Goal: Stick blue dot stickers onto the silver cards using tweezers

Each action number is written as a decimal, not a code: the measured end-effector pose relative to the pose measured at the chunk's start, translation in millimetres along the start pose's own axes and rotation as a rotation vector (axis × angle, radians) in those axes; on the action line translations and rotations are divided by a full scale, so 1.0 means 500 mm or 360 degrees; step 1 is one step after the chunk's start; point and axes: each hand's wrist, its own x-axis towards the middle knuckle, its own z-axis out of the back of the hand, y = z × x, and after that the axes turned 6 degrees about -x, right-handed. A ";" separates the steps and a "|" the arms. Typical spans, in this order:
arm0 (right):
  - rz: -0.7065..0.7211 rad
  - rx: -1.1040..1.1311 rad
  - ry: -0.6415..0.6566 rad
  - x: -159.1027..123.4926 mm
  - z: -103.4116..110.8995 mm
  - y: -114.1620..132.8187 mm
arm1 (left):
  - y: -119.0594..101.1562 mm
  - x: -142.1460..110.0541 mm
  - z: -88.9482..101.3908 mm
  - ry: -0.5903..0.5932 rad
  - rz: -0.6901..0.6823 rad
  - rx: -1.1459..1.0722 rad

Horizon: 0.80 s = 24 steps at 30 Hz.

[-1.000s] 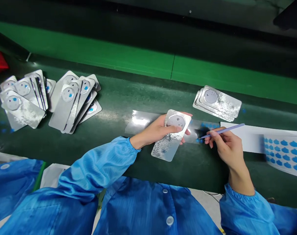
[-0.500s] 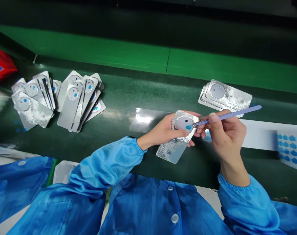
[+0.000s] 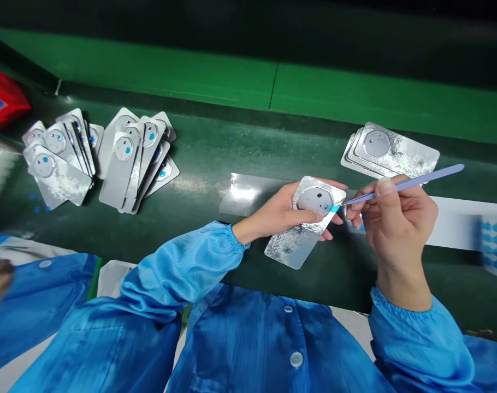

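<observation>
My left hand grips a silver rectangular plate with a round grey disc near its top, held just above the dark green belt. My right hand pinches purple tweezers. Their tip carries a small blue sticker right at the disc's right edge. Both sleeves are blue.
Several silver plates with blue stickers lie fanned at the left and far left. A small stack of plates without stickers sits at the right. A white sheet of blue stickers lies at the right edge, a clear film strip mid-belt. Another person's blue sleeve is at lower left.
The tweezers left the sticker sheet with a blue sticker and came to the disc on the held plate. The sticker now sits at the disc's right edge. The view shifted slightly.
</observation>
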 end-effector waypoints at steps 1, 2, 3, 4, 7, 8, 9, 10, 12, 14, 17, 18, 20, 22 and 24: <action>-0.0012 -0.0009 0.0005 -0.002 -0.001 0.000 | 0.001 0.001 0.000 -0.0003 0.0001 -0.0008; -0.0025 -0.0018 0.0011 -0.003 -0.002 0.001 | 0.002 0.002 0.001 -0.0004 -0.0004 -0.0018; -0.0030 -0.0028 0.0015 -0.005 -0.004 0.002 | 0.003 0.003 0.001 -0.0003 -0.0014 -0.0025; -0.0027 -0.0040 0.0019 -0.006 -0.006 0.002 | 0.004 0.004 0.001 -0.0001 -0.0021 -0.0030; -0.0004 -0.0086 0.0024 -0.008 -0.012 0.004 | 0.005 0.003 0.000 -0.0006 0.0010 -0.0019; -0.0001 -0.0094 0.0024 -0.008 -0.013 0.004 | 0.005 0.003 0.000 -0.0009 0.0027 -0.0014; -0.0007 -0.0100 0.0027 -0.008 -0.014 0.005 | 0.005 0.002 -0.001 -0.0011 0.0032 -0.0010; -0.0015 -0.0100 0.0023 -0.007 -0.015 0.005 | 0.004 0.002 -0.001 -0.0016 0.0028 -0.0007; -0.0028 -0.0094 0.0013 -0.006 -0.016 0.006 | 0.004 0.001 -0.002 -0.0025 0.0010 0.0002; -0.0033 -0.0092 0.0001 -0.005 -0.016 0.007 | 0.004 0.002 -0.003 -0.0028 -0.0004 0.0010; -0.0047 -0.0087 0.0001 -0.005 -0.015 0.006 | 0.004 0.003 -0.004 -0.0004 -0.0023 -0.0004; -0.0052 -0.0085 -0.0002 -0.005 -0.015 0.005 | 0.004 0.004 -0.004 0.0001 -0.0029 -0.0012; -0.0053 -0.0101 -0.0008 -0.006 -0.014 0.004 | 0.005 0.004 -0.003 -0.0002 -0.0031 -0.0012; -0.0041 -0.0141 -0.0013 -0.008 -0.015 0.003 | 0.005 0.004 -0.003 -0.0017 -0.0022 0.0002; -0.0028 -0.0174 -0.0006 -0.008 -0.016 0.004 | 0.005 0.004 -0.003 -0.0019 -0.0018 0.0006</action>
